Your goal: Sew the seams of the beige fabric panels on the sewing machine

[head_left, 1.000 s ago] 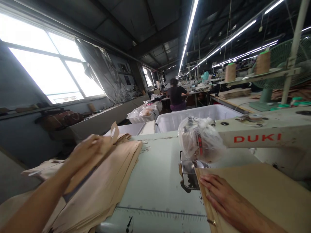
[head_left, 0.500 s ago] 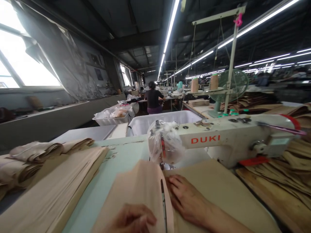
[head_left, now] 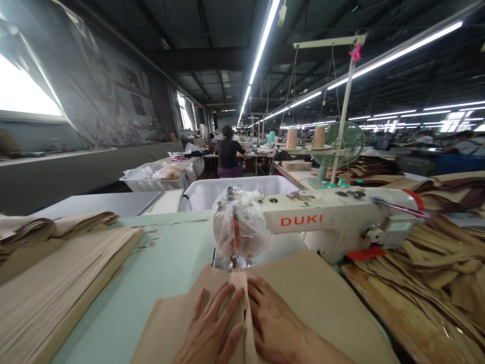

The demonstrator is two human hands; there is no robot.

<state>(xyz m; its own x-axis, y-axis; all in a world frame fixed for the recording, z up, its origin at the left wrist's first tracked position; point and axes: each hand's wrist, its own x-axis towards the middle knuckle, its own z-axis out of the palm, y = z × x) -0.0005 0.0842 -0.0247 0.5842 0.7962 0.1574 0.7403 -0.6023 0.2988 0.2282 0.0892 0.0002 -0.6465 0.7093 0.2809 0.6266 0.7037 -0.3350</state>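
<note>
The left hand (head_left: 214, 326) now joins the right hand (head_left: 278, 323) at six o'clock. Released fingers lie flat, apparently steadying pale panel (head_left: 162, 323) beside tan panel (head_left: 322, 298).

A lane of pale green sewing table (head_left: 161, 253) lies between the stacked tan fabric panels (head_left: 68, 278) and the fabric piece (head_left: 164, 318) beneath the left hand (head_left: 214, 326), room for that hand to slide sideways. Straight ahead, the plastic-wrapped sewing-machine head (head_left: 242, 222) blocks the way. Farther right, the machine arm (head_left: 335, 210) bars the forward path of the right hand (head_left: 275, 321), and heaped tan strips (head_left: 443, 273) obstruct the far right.
</note>
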